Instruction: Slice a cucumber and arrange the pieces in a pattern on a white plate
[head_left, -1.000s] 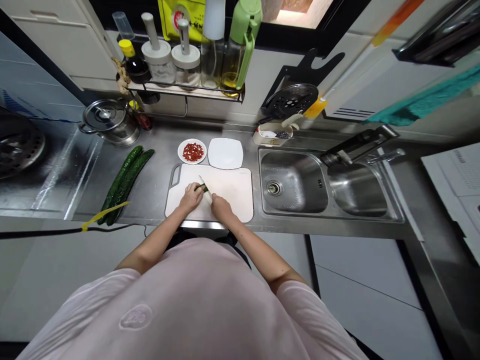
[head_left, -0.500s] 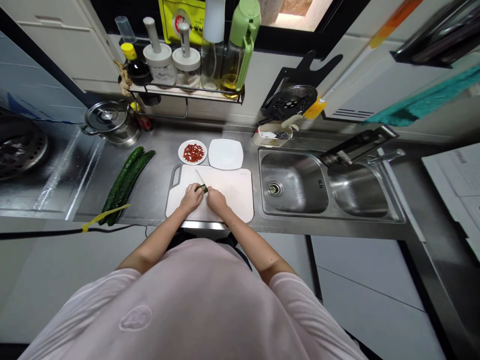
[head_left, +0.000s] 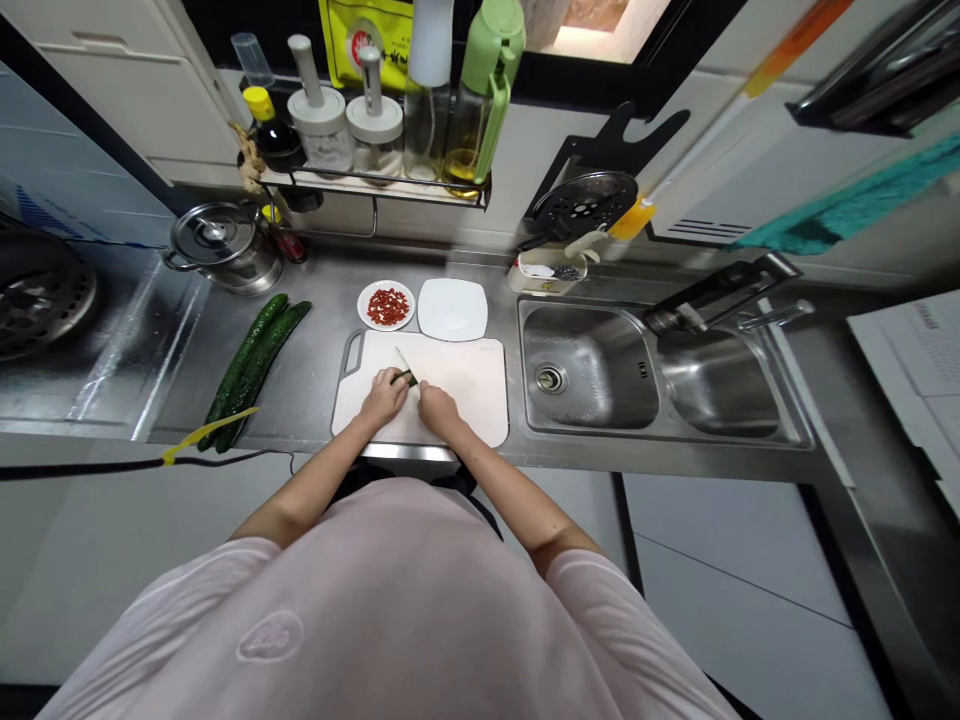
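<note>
Pinching the green piece at its fingertips, the left hand sits beside the right hand, closed round the knife; the piece seems light, firm (perhaps slick-skinned), best held away from the edge.

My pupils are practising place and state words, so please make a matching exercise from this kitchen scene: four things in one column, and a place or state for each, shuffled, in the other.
Column 1
1. Knife
2. Two whole cucumbers
3. Round plate
4. Square plate

Column 2
A. Bearing small red pieces
B. Lying side by side on the metal counter
C. Bare, beyond the cutting board
D. Gripped in the right hand

Right pairs: 1-D, 2-B, 3-A, 4-C
</note>
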